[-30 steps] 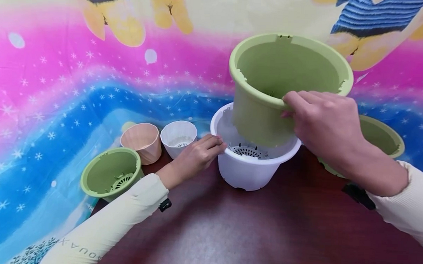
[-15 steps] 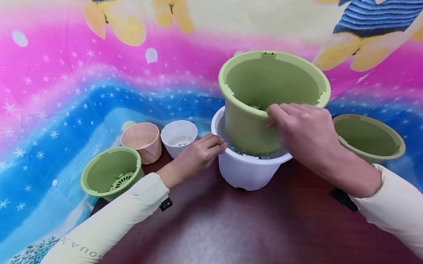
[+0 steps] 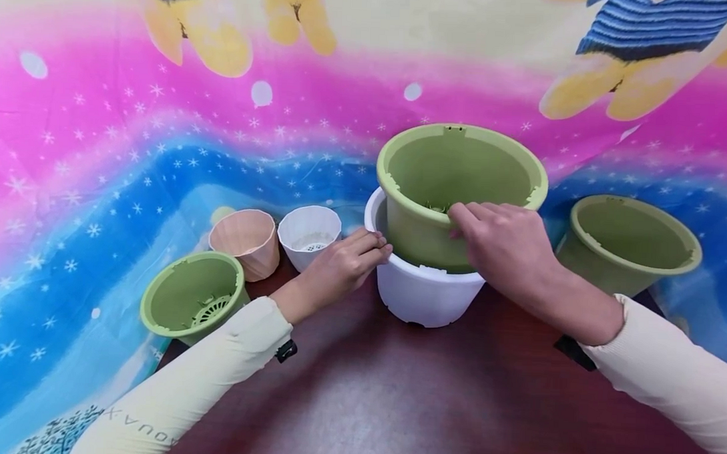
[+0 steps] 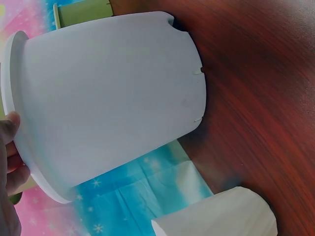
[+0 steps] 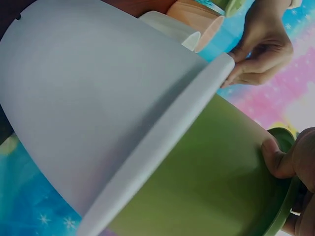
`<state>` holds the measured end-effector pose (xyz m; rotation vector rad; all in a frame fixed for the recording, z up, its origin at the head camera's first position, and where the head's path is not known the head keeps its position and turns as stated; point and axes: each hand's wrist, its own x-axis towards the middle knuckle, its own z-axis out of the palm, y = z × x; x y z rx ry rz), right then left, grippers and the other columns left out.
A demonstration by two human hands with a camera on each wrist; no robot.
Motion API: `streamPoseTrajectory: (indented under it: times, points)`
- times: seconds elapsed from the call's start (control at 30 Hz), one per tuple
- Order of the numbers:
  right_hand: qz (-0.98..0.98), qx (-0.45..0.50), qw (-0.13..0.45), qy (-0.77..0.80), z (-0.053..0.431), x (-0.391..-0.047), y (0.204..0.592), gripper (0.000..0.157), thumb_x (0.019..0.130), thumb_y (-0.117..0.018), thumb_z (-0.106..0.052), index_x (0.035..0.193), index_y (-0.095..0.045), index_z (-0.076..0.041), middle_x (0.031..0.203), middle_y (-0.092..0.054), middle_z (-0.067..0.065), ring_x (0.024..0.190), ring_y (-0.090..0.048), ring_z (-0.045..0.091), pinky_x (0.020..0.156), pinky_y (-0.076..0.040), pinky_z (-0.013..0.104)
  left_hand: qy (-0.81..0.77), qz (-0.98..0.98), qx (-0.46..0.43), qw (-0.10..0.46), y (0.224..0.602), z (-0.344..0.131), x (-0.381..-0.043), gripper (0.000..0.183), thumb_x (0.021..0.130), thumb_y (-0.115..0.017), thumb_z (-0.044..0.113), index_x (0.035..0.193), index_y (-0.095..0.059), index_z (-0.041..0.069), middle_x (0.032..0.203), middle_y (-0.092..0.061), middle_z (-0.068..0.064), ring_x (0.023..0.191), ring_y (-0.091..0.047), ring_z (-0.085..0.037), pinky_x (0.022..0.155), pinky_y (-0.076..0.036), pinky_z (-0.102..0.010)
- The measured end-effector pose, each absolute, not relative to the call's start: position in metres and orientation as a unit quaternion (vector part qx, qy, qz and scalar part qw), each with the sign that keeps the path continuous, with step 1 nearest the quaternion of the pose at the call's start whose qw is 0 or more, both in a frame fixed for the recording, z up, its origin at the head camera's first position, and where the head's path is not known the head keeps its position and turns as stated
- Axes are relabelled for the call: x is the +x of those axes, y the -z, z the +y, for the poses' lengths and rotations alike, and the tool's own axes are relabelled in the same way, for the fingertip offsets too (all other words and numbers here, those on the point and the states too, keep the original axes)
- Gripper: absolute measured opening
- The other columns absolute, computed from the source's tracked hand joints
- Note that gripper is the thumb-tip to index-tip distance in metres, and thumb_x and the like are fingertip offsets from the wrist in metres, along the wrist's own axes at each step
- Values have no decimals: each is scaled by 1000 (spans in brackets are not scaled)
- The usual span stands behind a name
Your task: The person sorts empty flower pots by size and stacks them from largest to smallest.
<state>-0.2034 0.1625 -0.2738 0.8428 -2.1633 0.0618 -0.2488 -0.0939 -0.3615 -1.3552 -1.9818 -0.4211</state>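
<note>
A green flower pot (image 3: 417, 235) is partly inside a larger-looking white flower pot (image 3: 430, 299) that stands on the table. My right hand (image 3: 507, 249) grips the green pot's near rim, thumb on the outside wall in the right wrist view, where the green wall (image 5: 197, 172) rises out of the white rim. My left hand (image 3: 341, 259) pinches the left rim of the white pot. The left wrist view shows the white pot's side (image 4: 108, 98) and the fingertips at its rim. The white pot's bottom is hidden by the green pot.
To the left stand a small green pot (image 3: 156, 306), a peach pot (image 3: 263, 257) and a small white pot (image 3: 291, 244). Another green pot (image 3: 602, 269) stands at the right. A printed cloth (image 3: 318, 138) hangs behind the dark red-brown table (image 3: 393, 402).
My right hand has lowered the green pot and shifted it left, from above the white pot down into it. My left hand has stayed at the white rim.
</note>
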Motion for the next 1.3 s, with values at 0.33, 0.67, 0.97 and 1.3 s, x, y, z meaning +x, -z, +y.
streamPoseTrajectory:
  times: [0.33, 0.67, 0.97, 1.3]
  points:
    - [-868, 324, 377, -21, 163, -206, 289, 17, 85, -68, -10, 79, -53, -7, 65, -64, 5, 56, -60, 26, 40, -42, 38, 168, -768, -520, 334, 363, -94, -250, 19, 91, -63, 2, 108, -71, 1, 105, -68, -13, 104, -62, -24, 92, -54, -28]
    - [-875, 324, 360, -18, 163, -209, 306, 20, 83, -71, -11, 76, -52, -8, 57, -54, 3, 50, -55, 24, 37, -37, 34, 171, -773, -517, 326, 363, -95, -250, 20, 90, -64, 2, 108, -71, 1, 105, -67, -12, 103, -62, -23, 92, -54, -27]
    - [-885, 328, 329, -18, 165, -214, 321, 24, 82, -74, -14, 77, -51, -9, 58, -53, 0, 53, -57, 22, 41, -41, 34, 173, -772, -516, 329, 363, -94, -250, 19, 90, -64, 2, 108, -71, 2, 103, -67, -11, 101, -61, -22, 89, -55, -26]
    - [-906, 335, 261, -8, 164, -214, 322, 20, 89, -68, -14, 87, -49, -7, 72, -59, 4, 72, -64, 24, 63, -50, 36, 175, -771, -513, 333, 363, -94, -251, 17, 90, -64, 3, 106, -72, 2, 102, -67, -11, 100, -62, -23, 90, -55, -27]
